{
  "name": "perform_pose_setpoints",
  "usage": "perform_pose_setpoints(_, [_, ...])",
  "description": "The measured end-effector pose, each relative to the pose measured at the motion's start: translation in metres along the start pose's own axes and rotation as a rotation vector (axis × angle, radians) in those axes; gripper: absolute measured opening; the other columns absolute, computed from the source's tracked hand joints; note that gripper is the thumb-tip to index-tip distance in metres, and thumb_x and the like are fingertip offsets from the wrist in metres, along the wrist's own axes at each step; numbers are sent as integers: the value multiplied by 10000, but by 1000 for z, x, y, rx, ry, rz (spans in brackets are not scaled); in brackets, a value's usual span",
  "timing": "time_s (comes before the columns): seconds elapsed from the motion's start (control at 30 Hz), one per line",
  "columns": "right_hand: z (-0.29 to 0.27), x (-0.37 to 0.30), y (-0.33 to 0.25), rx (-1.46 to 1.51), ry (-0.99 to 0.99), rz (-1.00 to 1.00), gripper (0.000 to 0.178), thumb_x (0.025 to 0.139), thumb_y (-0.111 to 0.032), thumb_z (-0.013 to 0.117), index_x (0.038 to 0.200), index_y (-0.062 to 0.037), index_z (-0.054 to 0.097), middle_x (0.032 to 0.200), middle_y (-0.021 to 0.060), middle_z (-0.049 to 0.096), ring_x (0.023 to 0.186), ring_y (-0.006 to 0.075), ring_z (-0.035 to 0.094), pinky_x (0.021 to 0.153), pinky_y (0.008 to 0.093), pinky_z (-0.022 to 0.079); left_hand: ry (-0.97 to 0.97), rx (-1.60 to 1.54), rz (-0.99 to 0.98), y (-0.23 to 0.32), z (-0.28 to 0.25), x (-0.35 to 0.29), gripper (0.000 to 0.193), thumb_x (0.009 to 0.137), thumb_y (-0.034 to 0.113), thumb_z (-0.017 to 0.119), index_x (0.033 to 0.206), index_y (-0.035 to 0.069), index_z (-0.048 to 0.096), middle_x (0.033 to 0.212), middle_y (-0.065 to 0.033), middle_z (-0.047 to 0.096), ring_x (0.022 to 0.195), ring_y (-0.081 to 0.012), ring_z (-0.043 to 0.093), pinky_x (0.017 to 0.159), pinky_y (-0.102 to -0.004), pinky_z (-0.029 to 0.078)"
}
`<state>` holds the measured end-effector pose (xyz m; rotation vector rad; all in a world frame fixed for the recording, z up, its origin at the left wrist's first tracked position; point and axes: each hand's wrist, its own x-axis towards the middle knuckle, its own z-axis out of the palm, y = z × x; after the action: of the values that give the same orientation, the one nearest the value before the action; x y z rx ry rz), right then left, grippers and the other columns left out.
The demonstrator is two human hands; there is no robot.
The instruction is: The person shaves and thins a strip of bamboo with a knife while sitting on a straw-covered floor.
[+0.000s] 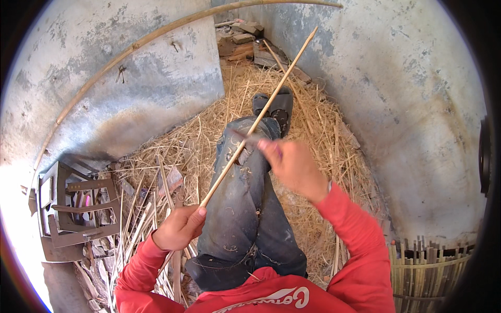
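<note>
A long, pale stick (283, 81), of bamboo or wood, slants across my thigh, its pointed far end toward the back wall. My left hand (179, 228) is closed round its near end. In my right hand (295, 167) is a knife (252, 140); its blade, smeared by motion, lies across the stick above my knee. The knife's handle is mostly hidden in my fingers. Thin shavings cling to my dark trousers (235, 208).
Straw-like shavings (318, 125) cover the floor. A dark, broken frame (86, 237) and split strips (128, 229) lie at left. Bricks (244, 38) are piled in the far corner. A long bent pole (109, 65) arches along the left wall. A woven slat basket (430, 274) stands at lower right.
</note>
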<state>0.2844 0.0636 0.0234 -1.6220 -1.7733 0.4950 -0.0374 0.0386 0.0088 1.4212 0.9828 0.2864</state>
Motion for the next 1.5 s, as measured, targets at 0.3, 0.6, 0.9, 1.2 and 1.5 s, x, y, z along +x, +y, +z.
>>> perform_pose_setpoints(0.3, [2,-35,-13,105,-11,5,497,1072,-415,580,790,-17,674,622,204,589,548,384,582,525,475,422,-54,-134,97,-16,10,12,450,1156,387,407,851,62,470,625,22,376,535,-88,339,517,-280,318])
perform_pose_setpoints(0.6, [-75,109,84,1,516,-102,369,1027,-177,625,1390,-143,687,777,106,687,666,159,594,678,357,514,-148,-334,-8,-13,4,8,306,1132,312,484,997,40,520,714,30,419,532,-73,340,514,-256,291])
perform_pose_setpoints(0.9, [-37,79,58,102,207,-113,378,1028,-146,614,1398,-173,687,679,92,591,595,104,484,581,314,442,36,254,-19,27,10,-5,322,1131,300,476,1002,17,561,671,-54,571,582,-192,565,563,-372,440])
perform_pose_setpoints(1.2, [18,-31,-36,328,-214,-225,361,1028,-110,591,1372,-41,676,892,233,698,584,163,598,578,357,481,94,357,160,20,21,2,292,1120,258,495,1020,-8,566,661,-112,583,586,-274,581,591,-404,451])
perform_pose_setpoints(1.5, [-24,14,-9,270,101,-112,338,1060,-94,598,1377,-3,672,1095,83,784,632,50,506,642,218,485,16,80,64,14,20,8,320,1128,290,498,944,34,555,657,-6,528,590,-118,494,568,-330,415])
